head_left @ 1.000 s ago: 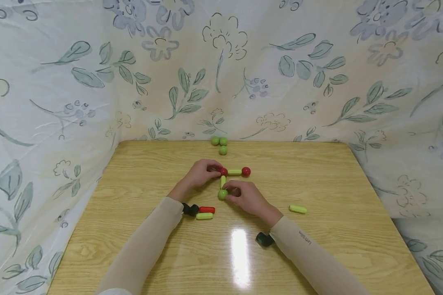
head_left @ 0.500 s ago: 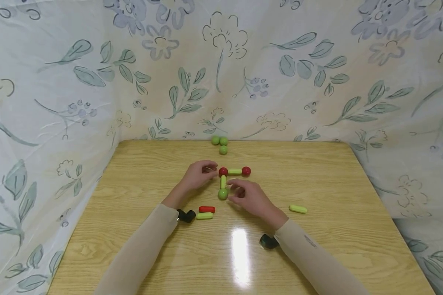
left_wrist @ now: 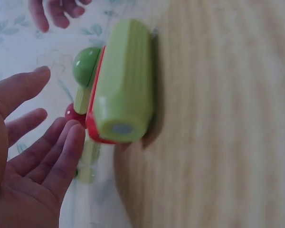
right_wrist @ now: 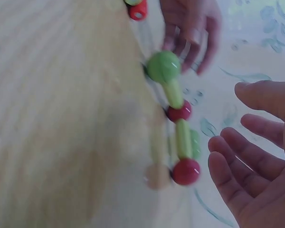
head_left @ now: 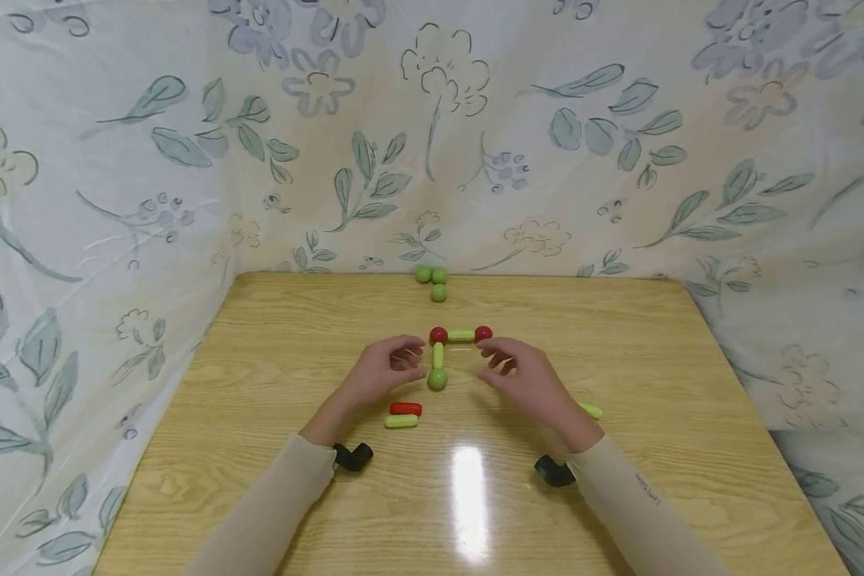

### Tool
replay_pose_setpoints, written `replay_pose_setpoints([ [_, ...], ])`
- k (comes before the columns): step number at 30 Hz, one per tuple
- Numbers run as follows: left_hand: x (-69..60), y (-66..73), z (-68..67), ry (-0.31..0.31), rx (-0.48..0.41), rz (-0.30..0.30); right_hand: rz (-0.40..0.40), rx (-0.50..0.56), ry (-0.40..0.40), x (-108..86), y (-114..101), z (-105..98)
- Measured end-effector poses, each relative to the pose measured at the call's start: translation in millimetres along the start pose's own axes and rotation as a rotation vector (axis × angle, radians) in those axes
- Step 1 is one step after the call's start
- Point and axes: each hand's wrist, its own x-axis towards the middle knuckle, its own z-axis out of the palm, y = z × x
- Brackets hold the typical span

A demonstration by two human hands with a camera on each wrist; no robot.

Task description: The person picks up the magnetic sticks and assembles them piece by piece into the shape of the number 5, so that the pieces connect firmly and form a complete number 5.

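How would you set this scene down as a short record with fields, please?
left hand: holds nothing, beside the front green ball
right hand: holds nothing, near the right red ball
arrangement: those balls, corner red ball and two lime rods form an L
loose: red rod beside loose lime rod; another lime rod, partly hidden
table: three green balls near far edge

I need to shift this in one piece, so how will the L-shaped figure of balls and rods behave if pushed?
The L-shaped figure may pivot or split, since its yellow-green rods meet round balls at their tips. Its glossy green ball could slide easily. Rolling seems unlikely, with rods set at an angle.
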Motion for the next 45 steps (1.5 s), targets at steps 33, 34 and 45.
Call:
replay_pose_setpoints([
  [33, -15.3, -0.8, 27.5, 0.04, 0.012, 0.013, 0.045, -0.267, 0.182, -82.7, 52.3, -97.8],
  [34, -15.4, -0.6, 28.1, 0.043, 0.014, 0.013, 0.056, -0.262, 0.178, -84.6, 53.8, -97.5],
  [45, -15.0, 0.9, 35.5, 0.082, 0.065, -0.008, 0.157, -0.252, 0.144, -100.4, 66.5, -90.8],
])
